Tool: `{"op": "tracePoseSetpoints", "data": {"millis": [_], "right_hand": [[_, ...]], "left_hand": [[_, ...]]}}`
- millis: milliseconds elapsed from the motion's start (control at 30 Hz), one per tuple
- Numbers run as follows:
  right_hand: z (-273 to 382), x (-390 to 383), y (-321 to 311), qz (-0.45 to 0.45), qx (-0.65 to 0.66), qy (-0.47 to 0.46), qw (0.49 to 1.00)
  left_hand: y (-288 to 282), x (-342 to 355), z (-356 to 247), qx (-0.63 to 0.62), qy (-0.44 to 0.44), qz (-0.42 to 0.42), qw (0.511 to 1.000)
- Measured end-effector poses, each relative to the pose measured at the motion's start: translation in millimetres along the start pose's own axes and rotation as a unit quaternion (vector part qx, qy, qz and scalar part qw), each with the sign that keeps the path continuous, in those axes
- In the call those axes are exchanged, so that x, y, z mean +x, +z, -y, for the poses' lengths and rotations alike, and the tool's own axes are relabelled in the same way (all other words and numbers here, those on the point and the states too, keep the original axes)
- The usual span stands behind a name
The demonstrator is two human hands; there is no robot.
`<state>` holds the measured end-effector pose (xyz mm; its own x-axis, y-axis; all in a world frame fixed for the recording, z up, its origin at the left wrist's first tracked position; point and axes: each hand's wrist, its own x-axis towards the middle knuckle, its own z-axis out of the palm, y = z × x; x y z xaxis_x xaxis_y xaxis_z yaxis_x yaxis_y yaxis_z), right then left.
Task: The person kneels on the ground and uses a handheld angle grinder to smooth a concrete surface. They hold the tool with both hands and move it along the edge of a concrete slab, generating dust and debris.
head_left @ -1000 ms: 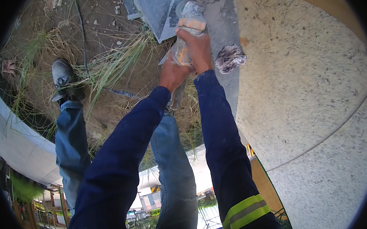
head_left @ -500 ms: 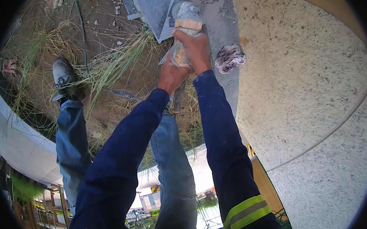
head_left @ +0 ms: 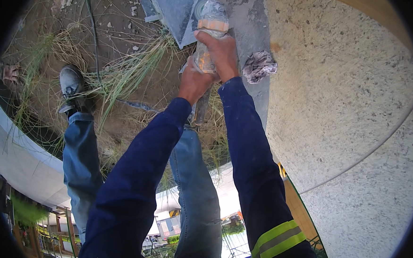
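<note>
A dust-coated orange and grey angle grinder (head_left: 213, 25) lies over a grey stone slab at the top middle. My right hand (head_left: 223, 56) is closed around its body, thumb lying along the near side of the head. Lower down, my left hand (head_left: 196, 80) grips the rear of the grinder, close against my right. The grinder's head rests at the edge of a blue-grey slab piece (head_left: 173, 13); its disc is mostly hidden beneath. To the right of my right hand sits a crumpled, dusty cloth (head_left: 259, 67) on the grey strip (head_left: 249, 22).
A pale, speckled stone surface (head_left: 336, 83) fills the right side. On the left are bare soil, long grass (head_left: 134, 74) and a dark cable (head_left: 93, 39). My shoe (head_left: 71, 80) stands on the soil. A curved pale edge (head_left: 28, 154) runs along the far left.
</note>
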<state>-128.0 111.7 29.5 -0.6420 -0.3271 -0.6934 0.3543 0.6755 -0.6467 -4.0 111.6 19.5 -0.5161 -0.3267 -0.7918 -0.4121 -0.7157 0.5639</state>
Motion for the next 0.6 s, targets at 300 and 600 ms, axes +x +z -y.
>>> {"op": "tracePoseSetpoints", "data": {"millis": [300, 600], "right_hand": [[7.4, 15.5, -8.9, 0.014, 0.057, 0.021, 0.998], [4.0, 3.3, 2.1, 0.021, 0.024, -0.026, 0.999]], "left_hand": [[1.4, 15.0, -6.4, 0.016, -0.013, 0.019, 1.000], [-4.8, 9.2, 5.3, 0.000, 0.004, -0.004, 1.000]]}}
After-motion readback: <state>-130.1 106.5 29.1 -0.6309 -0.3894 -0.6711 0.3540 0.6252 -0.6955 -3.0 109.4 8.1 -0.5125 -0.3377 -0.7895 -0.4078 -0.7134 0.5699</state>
